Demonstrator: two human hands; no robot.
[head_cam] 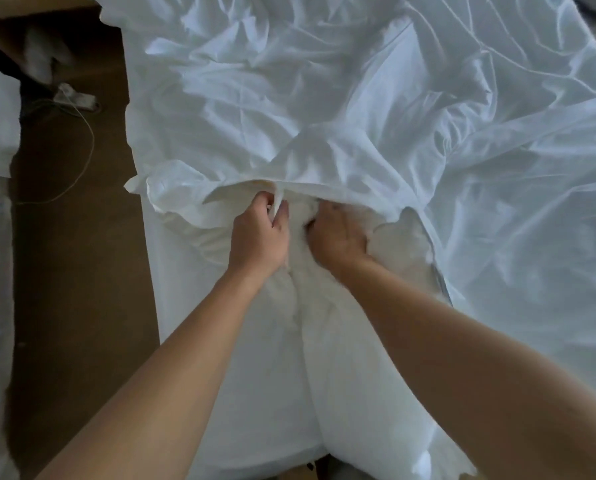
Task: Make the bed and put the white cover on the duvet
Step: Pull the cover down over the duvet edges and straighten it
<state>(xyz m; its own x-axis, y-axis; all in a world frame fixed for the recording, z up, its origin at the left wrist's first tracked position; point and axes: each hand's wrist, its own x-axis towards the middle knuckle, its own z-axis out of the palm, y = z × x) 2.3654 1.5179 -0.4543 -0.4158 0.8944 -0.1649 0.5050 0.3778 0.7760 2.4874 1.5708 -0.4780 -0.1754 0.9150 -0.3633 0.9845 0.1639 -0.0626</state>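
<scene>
Our left hand (258, 237) pinches a thin white tie (277, 199) that hangs from the inner edge of the cover (358, 98), thumb and fingers closed on it. Our right hand (338, 239) sits just beside it, fingers curled down into the duvet (282, 358) and gripping a fold. We judge the two are held close so the tie can be fastened to the duvet's edge, which would stop it sliding about inside. The cover's open mouth lies lifted over our fingertips, and the rest spreads crumpled across the bed (185, 289), away from us. The duvet bunches towards us with only its far end under the cover, so most of the covering is not yet done. To the left, a cable (85, 140) lies on the brown floor (75, 289).
</scene>
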